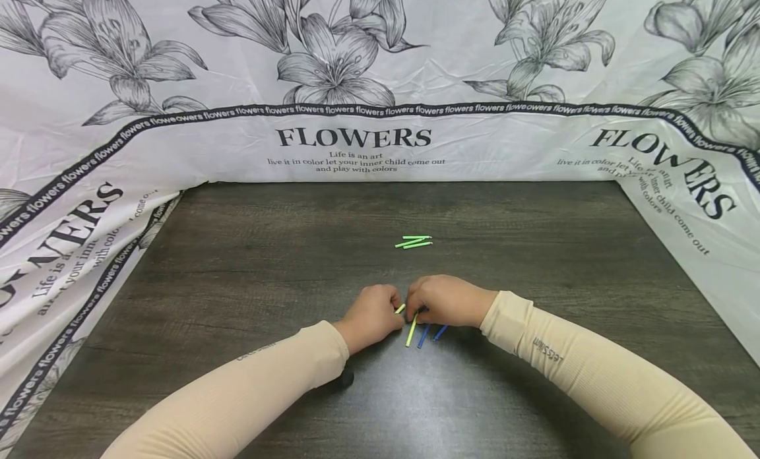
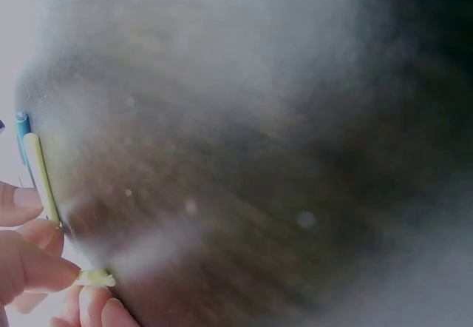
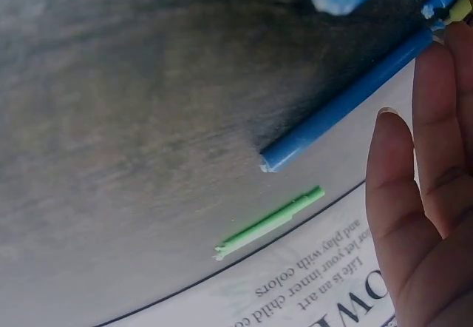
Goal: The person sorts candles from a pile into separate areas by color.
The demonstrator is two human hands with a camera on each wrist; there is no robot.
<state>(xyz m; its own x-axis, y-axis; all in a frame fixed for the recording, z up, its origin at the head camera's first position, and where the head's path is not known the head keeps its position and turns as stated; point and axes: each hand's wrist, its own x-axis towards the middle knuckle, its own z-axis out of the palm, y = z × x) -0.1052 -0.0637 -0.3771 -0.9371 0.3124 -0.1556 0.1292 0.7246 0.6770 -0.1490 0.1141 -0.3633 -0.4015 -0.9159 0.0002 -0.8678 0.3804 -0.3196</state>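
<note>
The left hand (image 1: 369,319) has a narrow grip, thumb and fingers pinching a yellow stick (image 1: 400,308) whose exposed end points away from the person and to the right, toward the other hand. The right hand (image 1: 449,302), just beside it, also has a narrow grip: its fingertips appear to pinch the far end of a second yellow stick (image 1: 410,334). That stick's long axis runs from the right grip back toward the person, leaning slightly left at the near end; the right hand is the nearer to it, with the left grip close on its left. The two yellow sticks look apart.

Next outward, just right of the second yellow stick, blue sticks (image 1: 423,337) slant from under the right hand toward the person. Well beyond both grips on the table (image 1: 267,248) lie green sticks (image 1: 417,242) in a small group, and farther out hangs a flower-printed cloth (image 1: 362,144).

The head view shows two blue sticks; the right wrist view shows three blue lengths beside that hand. The left wrist view, hazy over most of its area, shows the pinched stick's pale, ragged-looking tip.
</note>
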